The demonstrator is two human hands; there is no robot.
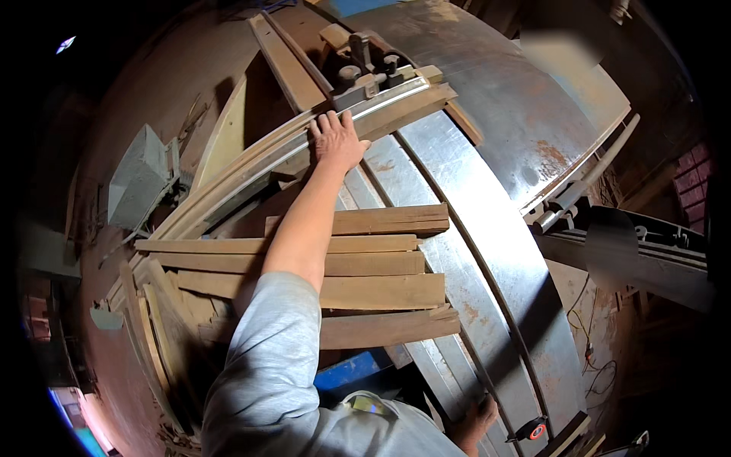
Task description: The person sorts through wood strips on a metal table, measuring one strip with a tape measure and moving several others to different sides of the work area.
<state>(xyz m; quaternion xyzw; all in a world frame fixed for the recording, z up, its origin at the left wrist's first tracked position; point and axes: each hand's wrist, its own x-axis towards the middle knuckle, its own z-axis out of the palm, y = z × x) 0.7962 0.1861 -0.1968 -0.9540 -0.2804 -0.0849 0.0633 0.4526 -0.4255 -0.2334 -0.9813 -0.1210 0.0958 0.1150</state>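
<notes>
My left hand reaches out to the far side and rests palm down on the long pale-edged fence rail. Its fingers lie over the rail and its thumb points out to the right. Low in the picture, close to my body, my right hand is at the near part of the metal machine table; its fingers are partly hidden in shadow. Several wooden strips lie side by side under my left forearm, their right ends over the table.
A dark metal clamp assembly with knobs sits at the rail's far end. Long slots cross the metal table. A small black thing with a round red face lies near my right hand. A grey angular box stands on the floor at left.
</notes>
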